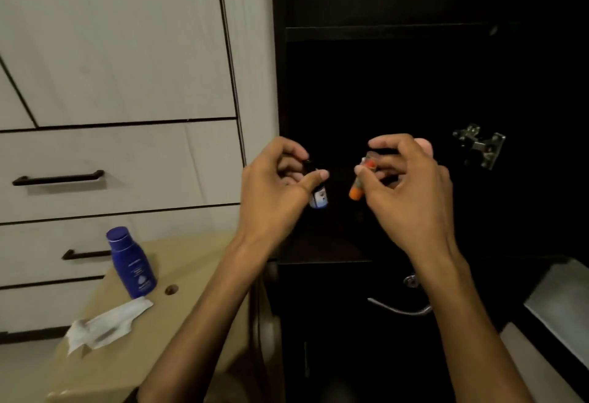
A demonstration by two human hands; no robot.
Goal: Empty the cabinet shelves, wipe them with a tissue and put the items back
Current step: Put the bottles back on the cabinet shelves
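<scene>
A person's two bare hands reach in front of the dark open cabinet (pixel 414 90), both raised just above its lower shelf (pixel 322 243). The left hand (pixel 277 186) pinches a small dark bottle (pixel 317 194) with a pale label between thumb and fingers, the bottle hanging downward. The right hand (pixel 411 186), fingers curled, grips a small orange tube (pixel 360 179) tilted toward the bottle; a pinkish object (pixel 425 146) shows behind its knuckles, too hidden to identify. Left of the cabinet, on a tan table (pixel 191 262), a blue lotion bottle (pixel 131 262) stands upright beside a crumpled white tissue (pixel 105 326). A metal hinge (pixel 479 144) is fixed inside the cabinet's right wall.
</scene>
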